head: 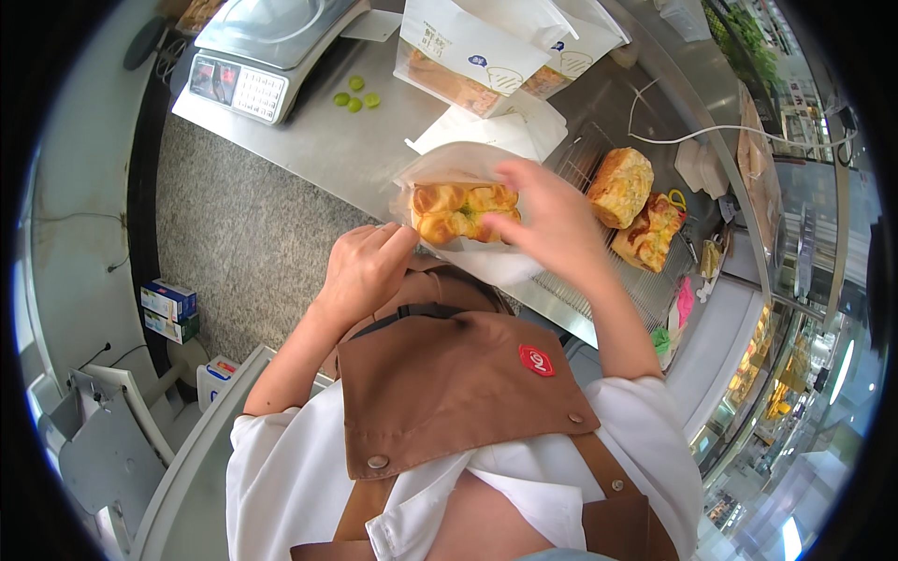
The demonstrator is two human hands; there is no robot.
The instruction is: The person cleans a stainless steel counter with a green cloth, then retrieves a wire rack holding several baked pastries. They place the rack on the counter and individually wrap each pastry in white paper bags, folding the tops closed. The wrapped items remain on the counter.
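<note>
A golden loaf of bread (449, 210) with a green-flecked middle lies in the mouth of a white paper bag (466, 156) at the bench's front edge. My left hand (368, 270) pinches the bag's near left edge, its fingertips partly hidden. Over the right side of the loaf is my right hand (551, 221), blurred, thumb and fingers apart. Whether it touches the bread or the bag I cannot tell. Flat white bags (484, 133) lie just behind. Further back stand filled, windowed bread bags (473, 59) that bear writing.
Two loaves (621, 188) (649, 235) sit on a wire rack (579, 291) to the right, near yellow-handled scissors (677, 198). At the back left of the steel bench (309, 151) are a digital scale (263, 63) and several green stickers or fruit pieces (356, 104). A white cable (736, 129) crosses the right.
</note>
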